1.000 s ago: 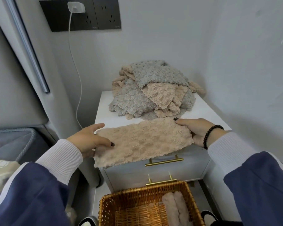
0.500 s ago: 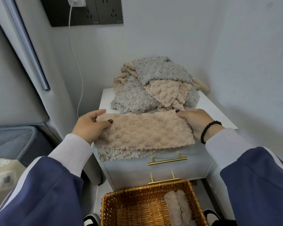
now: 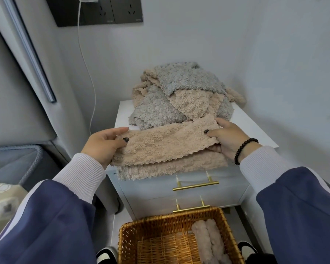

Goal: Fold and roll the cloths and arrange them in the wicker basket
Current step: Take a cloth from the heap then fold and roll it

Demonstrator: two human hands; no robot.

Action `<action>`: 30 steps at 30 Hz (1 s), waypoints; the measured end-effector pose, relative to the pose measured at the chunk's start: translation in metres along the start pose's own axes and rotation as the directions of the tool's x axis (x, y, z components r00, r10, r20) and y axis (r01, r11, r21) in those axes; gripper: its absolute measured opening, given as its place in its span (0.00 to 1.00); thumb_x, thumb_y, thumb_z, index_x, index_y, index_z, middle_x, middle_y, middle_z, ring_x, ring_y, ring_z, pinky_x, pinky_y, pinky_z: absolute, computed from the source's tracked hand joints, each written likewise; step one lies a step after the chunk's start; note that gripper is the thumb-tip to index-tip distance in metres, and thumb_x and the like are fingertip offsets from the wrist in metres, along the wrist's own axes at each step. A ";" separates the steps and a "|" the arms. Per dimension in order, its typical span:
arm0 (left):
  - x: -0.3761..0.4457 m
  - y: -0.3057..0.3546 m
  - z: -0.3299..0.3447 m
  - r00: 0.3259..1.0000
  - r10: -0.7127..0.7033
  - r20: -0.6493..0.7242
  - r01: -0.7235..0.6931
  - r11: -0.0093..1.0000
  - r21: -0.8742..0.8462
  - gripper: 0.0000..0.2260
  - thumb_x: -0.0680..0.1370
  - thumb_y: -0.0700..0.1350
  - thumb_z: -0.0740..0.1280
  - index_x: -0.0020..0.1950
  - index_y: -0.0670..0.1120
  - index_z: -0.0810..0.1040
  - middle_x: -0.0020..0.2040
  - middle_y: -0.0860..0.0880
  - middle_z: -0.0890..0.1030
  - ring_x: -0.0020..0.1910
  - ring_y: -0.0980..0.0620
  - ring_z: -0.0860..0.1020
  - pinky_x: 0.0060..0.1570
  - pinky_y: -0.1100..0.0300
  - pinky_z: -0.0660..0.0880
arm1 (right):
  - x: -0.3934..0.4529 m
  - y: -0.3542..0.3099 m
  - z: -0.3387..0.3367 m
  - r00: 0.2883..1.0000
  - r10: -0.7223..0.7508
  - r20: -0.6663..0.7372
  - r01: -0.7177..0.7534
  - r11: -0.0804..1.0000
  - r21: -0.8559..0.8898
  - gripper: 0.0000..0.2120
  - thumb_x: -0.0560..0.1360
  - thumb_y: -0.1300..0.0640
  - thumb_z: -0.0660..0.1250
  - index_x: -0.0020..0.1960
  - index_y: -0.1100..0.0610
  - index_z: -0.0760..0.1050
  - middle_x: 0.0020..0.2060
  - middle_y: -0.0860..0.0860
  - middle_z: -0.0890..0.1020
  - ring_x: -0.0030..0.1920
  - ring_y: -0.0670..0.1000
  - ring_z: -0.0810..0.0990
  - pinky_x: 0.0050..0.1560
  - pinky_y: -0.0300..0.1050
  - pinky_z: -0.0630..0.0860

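The beige cloth [image 3: 168,147] is lying folded on the front of the white cabinet [image 3: 255,130], stretching between the left hand [image 3: 105,145] and right hand [image 3: 225,138], each pinching one end with thumb on top.

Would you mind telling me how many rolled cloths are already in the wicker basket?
2: rolled cloths lie side by side at the wicker basket's right; its near end is cropped, so more may be hidden.

I see navy blue jacket sleeves [image 3: 46,221] with ribbed white cuffs [image 3: 80,172]. A black beaded bracelet [image 3: 244,149] circles my right wrist. Fingernails are dark-polished.
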State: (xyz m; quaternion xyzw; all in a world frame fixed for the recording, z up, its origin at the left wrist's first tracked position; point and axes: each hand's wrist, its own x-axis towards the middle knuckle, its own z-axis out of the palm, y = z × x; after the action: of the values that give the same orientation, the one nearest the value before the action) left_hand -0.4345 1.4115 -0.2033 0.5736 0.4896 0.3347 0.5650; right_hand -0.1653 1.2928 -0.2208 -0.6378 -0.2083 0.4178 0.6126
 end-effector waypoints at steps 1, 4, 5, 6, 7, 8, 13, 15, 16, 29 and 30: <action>0.001 0.000 -0.001 1.000 -0.019 0.002 0.019 1.000 0.000 0.15 0.74 0.30 0.67 0.51 0.48 0.84 0.50 0.42 0.84 0.47 0.41 0.82 0.55 0.47 0.78 | 0.002 0.001 -0.002 1.000 -0.001 0.001 0.001 1.000 -0.008 0.27 0.75 0.72 0.62 0.72 0.56 0.67 0.65 0.55 0.75 0.45 0.52 0.82 0.31 0.42 0.80; 0.002 0.000 -0.003 0.998 -0.061 0.023 0.060 0.998 0.013 0.13 0.74 0.30 0.68 0.53 0.44 0.83 0.43 0.42 0.84 0.38 0.45 0.78 0.40 0.58 0.80 | 0.001 0.000 -0.008 1.000 0.006 0.009 -0.006 1.000 -0.023 0.27 0.76 0.72 0.62 0.71 0.55 0.67 0.63 0.55 0.77 0.43 0.51 0.83 0.31 0.41 0.80; 0.002 0.000 -0.003 0.997 -0.074 0.030 0.074 0.997 0.019 0.12 0.74 0.31 0.68 0.53 0.44 0.83 0.42 0.44 0.84 0.36 0.47 0.78 0.34 0.62 0.80 | -0.001 -0.001 -0.010 1.000 0.010 0.022 -0.009 0.999 -0.034 0.26 0.76 0.72 0.61 0.71 0.55 0.68 0.61 0.55 0.78 0.41 0.50 0.83 0.31 0.41 0.80; 0.000 0.002 -0.002 0.996 -0.086 0.037 0.085 0.996 0.025 0.12 0.74 0.31 0.68 0.53 0.45 0.82 0.42 0.45 0.84 0.34 0.49 0.79 0.32 0.64 0.79 | -0.003 -0.002 -0.011 0.999 0.013 0.032 -0.012 0.999 -0.044 0.25 0.76 0.72 0.61 0.70 0.55 0.69 0.59 0.55 0.80 0.40 0.50 0.83 0.31 0.41 0.80; 0.000 0.002 -0.002 0.995 -0.092 0.047 0.090 0.995 0.032 0.12 0.74 0.31 0.68 0.52 0.45 0.82 0.42 0.45 0.84 0.32 0.51 0.81 0.30 0.65 0.79 | -0.005 -0.002 -0.012 0.999 0.016 0.041 -0.013 0.998 -0.057 0.24 0.76 0.71 0.61 0.69 0.55 0.70 0.57 0.55 0.81 0.39 0.49 0.83 0.30 0.41 0.80; -0.001 0.002 -0.002 0.994 -0.094 0.055 0.092 0.995 0.038 0.12 0.74 0.31 0.68 0.52 0.46 0.82 0.42 0.46 0.83 0.30 0.54 0.81 0.28 0.66 0.78 | -0.007 -0.003 -0.013 0.999 0.017 0.049 -0.013 0.997 -0.070 0.23 0.76 0.71 0.62 0.68 0.55 0.70 0.55 0.55 0.81 0.37 0.49 0.83 0.30 0.40 0.79; -0.003 0.002 -0.008 0.987 -0.127 0.096 0.114 0.984 0.137 0.14 0.74 0.34 0.70 0.57 0.44 0.81 0.42 0.46 0.84 0.31 0.52 0.77 0.27 0.67 0.76 | -0.010 -0.004 -0.019 0.996 0.043 0.084 -0.033 0.992 -0.123 0.25 0.77 0.70 0.63 0.71 0.54 0.68 0.60 0.55 0.79 0.41 0.49 0.80 0.26 0.37 0.76; -0.005 0.001 -0.008 0.985 -0.134 0.106 0.111 0.974 0.197 0.16 0.73 0.35 0.72 0.60 0.44 0.80 0.38 0.47 0.82 0.28 0.54 0.74 0.23 0.67 0.73 | -0.011 -0.004 -0.022 0.994 0.053 0.095 -0.040 0.989 -0.142 0.26 0.77 0.69 0.63 0.72 0.53 0.66 0.64 0.55 0.76 0.41 0.48 0.79 0.25 0.36 0.75; -0.007 0.002 -0.007 0.985 -0.129 0.116 0.102 0.970 0.219 0.17 0.73 0.36 0.72 0.62 0.44 0.79 0.36 0.49 0.82 0.25 0.56 0.72 0.21 0.68 0.70 | -0.011 -0.005 -0.024 0.993 0.055 0.105 -0.038 0.988 -0.150 0.27 0.77 0.69 0.63 0.73 0.53 0.65 0.64 0.54 0.76 0.40 0.48 0.79 0.25 0.35 0.74; -0.011 -0.013 -0.008 0.957 0.110 0.268 -0.280 0.590 0.757 0.35 0.74 0.48 0.72 0.75 0.64 0.58 0.75 0.58 0.64 0.72 0.52 0.66 0.64 0.60 0.65 | -0.031 -0.003 -0.032 0.972 -0.106 0.209 0.223 0.693 -0.686 0.39 0.74 0.62 0.70 0.77 0.54 0.52 0.75 0.49 0.60 0.75 0.48 0.58 0.54 0.39 0.70; -0.011 -0.013 -0.007 0.957 0.120 0.264 -0.283 0.580 0.764 0.34 0.75 0.49 0.71 0.75 0.63 0.59 0.75 0.58 0.64 0.72 0.52 0.66 0.66 0.59 0.64 | -0.032 -0.002 -0.033 0.970 -0.120 0.209 0.235 0.671 -0.703 0.39 0.74 0.59 0.71 0.77 0.54 0.53 0.75 0.49 0.61 0.74 0.48 0.59 0.58 0.38 0.67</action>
State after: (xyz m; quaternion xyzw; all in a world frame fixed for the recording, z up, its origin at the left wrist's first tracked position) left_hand -0.4466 1.4021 -0.2137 0.8444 0.4641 0.0901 0.2518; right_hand -0.1565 1.2479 -0.2128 -0.7716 -0.4610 0.2854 0.3327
